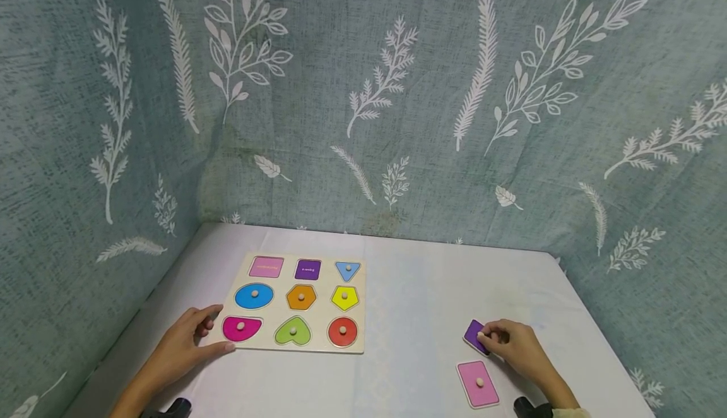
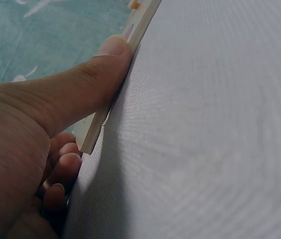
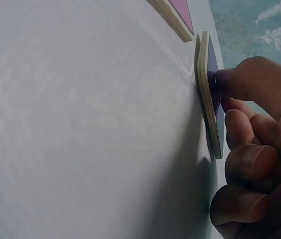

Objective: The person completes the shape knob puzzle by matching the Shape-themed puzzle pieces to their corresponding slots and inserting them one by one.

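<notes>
A wooden shape puzzle board (image 1: pixel 320 341) lies on the left part of the table. My left hand (image 1: pixel 184 345) grips its near left corner; in the left wrist view the thumb (image 2: pixel 113 47) presses along the board's edge, with other fingers curled behind the corner. My right hand (image 1: pixel 519 347) pinches the small knob of a purple square puzzle piece (image 1: pixel 473 331). That piece stands slightly tilted, close over the cloth, in the right wrist view. Just nearer to me lies a pink rectangular puzzle piece (image 1: pixel 478 385) with a pale knob, flat on the table.
Several knobbed shapes sit in the board, among them a blue oval (image 1: pixel 254 296), a green heart (image 1: pixel 293 331) and a red circle (image 1: pixel 342 331). The pink rectangle recess (image 1: pixel 266 267) and purple square recess (image 1: pixel 307 269) show printed words. Leaf-patterned fabric walls (image 1: pixel 363 172) enclose the white-covered table (image 1: pixel 409 317).
</notes>
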Motion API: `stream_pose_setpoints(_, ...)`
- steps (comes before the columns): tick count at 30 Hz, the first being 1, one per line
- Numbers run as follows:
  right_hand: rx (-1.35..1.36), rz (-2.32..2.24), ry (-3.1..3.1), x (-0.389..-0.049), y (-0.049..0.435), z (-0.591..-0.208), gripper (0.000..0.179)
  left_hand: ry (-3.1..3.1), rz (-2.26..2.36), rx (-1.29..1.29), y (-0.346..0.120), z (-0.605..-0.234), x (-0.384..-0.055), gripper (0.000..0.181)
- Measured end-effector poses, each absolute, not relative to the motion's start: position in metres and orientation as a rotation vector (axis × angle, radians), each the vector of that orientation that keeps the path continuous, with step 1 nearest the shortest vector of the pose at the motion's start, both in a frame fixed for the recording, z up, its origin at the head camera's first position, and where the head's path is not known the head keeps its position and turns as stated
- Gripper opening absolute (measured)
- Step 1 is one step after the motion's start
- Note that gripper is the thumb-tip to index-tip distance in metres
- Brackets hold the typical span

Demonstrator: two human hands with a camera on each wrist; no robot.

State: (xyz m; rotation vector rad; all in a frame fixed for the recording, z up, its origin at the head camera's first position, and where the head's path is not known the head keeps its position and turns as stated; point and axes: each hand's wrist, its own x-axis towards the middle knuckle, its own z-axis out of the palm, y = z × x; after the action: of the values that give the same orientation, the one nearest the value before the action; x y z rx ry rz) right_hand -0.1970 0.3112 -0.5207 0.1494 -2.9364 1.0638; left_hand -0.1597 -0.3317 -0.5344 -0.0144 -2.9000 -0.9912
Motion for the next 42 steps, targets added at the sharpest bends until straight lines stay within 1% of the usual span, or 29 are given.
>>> stream_pose_setpoints(19, 0.224, 1.076, -2.897, -0.206, 0.296, -0.516, 0.013, -2.907, -1.014, -0.005, -0.331, -0.534, -0.16, 0.093)
stream_pose_setpoints(30, 0.352, 1.113, -2.882, -0.215, 0.28, -0.518, 0.012, -2.893, -1.01, -0.008, -0.332, -0.536, -0.161, 0.094)
stream_pose_setpoints(37, 0.397, 1.089, -2.864, -0.22, 0.269, -0.514, 0.011, -2.885, -1.018, -0.019, -0.331, -0.536, -0.159, 0.091)
stream_pose_setpoints(42, 0.443, 1.062, -2.843, -0.224, 0.265, -0.515, 0.011, -2.893, -1.022, -0.006, -0.331, -0.535, -0.16, 0.093)
